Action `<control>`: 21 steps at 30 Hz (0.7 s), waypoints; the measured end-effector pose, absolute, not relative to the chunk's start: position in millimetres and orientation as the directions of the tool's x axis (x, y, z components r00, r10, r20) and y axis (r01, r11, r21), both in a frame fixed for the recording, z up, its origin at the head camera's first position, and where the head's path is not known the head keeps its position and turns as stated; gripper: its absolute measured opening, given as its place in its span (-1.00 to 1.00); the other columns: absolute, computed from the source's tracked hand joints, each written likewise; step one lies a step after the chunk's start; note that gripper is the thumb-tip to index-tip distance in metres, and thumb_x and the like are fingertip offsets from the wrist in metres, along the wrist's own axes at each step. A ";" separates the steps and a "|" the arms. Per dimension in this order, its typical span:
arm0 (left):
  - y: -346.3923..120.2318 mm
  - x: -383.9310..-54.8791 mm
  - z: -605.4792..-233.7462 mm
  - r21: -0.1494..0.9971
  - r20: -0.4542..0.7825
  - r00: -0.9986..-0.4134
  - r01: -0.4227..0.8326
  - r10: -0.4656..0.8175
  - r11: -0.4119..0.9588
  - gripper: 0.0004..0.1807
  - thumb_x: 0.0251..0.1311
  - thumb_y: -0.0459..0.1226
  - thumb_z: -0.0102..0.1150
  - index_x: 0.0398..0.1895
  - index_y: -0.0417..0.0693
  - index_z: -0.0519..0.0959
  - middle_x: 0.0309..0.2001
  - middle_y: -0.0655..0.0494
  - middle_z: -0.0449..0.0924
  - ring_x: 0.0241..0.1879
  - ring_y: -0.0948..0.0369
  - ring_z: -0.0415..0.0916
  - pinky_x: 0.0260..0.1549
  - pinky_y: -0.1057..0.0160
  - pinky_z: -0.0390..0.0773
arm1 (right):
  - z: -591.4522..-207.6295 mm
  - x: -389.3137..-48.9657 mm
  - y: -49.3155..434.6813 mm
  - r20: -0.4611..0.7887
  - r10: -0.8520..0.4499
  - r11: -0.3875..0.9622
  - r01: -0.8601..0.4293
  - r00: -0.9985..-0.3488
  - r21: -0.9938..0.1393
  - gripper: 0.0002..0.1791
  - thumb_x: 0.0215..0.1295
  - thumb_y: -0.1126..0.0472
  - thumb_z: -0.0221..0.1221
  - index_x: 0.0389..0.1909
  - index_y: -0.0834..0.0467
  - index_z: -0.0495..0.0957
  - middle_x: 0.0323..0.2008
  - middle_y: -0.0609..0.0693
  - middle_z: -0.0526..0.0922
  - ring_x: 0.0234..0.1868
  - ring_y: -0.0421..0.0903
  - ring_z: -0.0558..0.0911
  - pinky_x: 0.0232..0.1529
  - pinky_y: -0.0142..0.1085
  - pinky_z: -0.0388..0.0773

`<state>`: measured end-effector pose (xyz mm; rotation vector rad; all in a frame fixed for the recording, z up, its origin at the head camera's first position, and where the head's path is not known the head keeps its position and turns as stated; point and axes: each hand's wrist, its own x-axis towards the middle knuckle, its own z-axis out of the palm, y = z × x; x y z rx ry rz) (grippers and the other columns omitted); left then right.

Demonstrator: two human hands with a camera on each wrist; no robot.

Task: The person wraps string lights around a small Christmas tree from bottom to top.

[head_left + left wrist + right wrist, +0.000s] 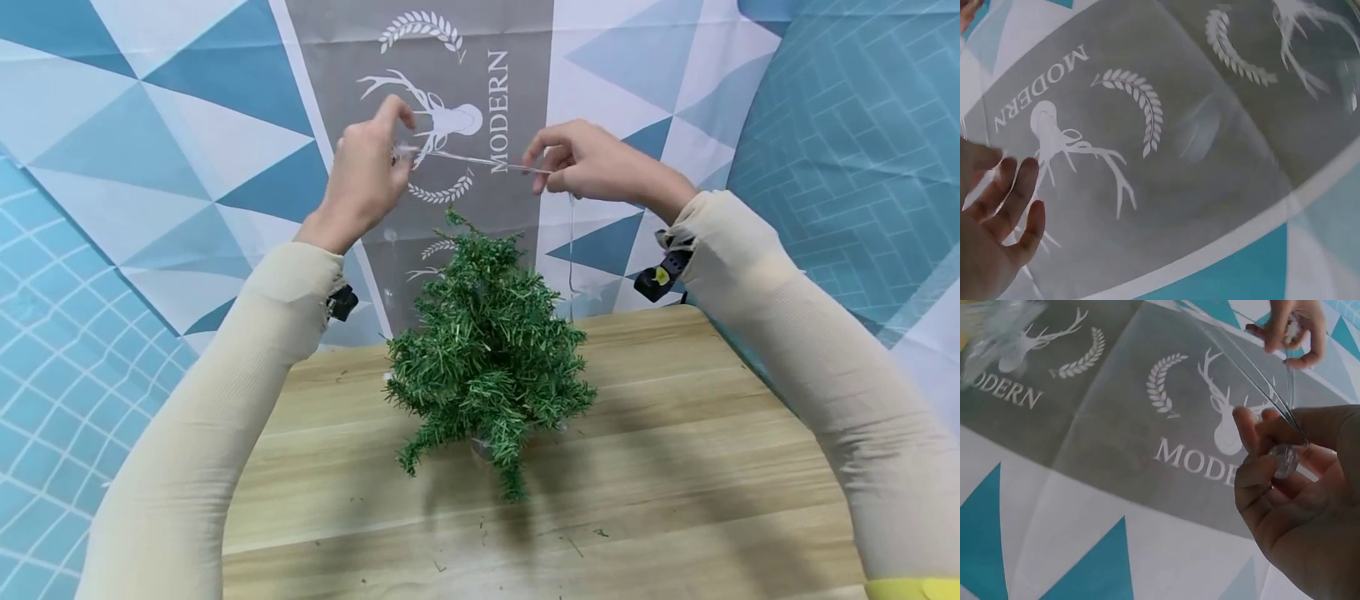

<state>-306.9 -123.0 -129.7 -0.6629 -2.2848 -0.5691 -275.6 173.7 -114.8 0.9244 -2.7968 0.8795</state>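
A thin clear string (480,160) runs between the two hands, above a small green artificial Christmas tree (487,342). My left hand (363,167) holds one end with bent fingers; in the right wrist view a clear, sparkling piece (1292,328) shows among them. In the left wrist view the fingers (1007,209) are seen, but their hold is hidden. My right hand (600,162) pinches the string, and a clear faceted lump (1285,461) sits within its fingers. From that hand a loose strand (572,250) hangs down behind the tree's right side.
The tree stands on a wood-grain table (337,500) with a few green needle bits scattered in front. A patterned cloth (225,108) hangs close behind. Blurred clear plastic (1004,337) appears at the right wrist view's upper left.
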 end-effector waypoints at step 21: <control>-173.4 -295.9 -119.0 0.499 0.346 -0.896 0.426 0.277 0.755 -0.40 0.29 0.22 0.07 -0.43 -0.08 0.13 -0.41 0.00 0.09 -0.46 0.09 0.07 -0.34 0.16 0.15 | -144.2 -244.1 245.2 0.018 -0.492 0.711 -0.414 -0.870 -0.569 -0.59 0.51 0.09 0.09 0.27 0.14 0.44 -0.67 0.16 0.51 -0.62 0.08 0.53 -0.41 -0.19 0.60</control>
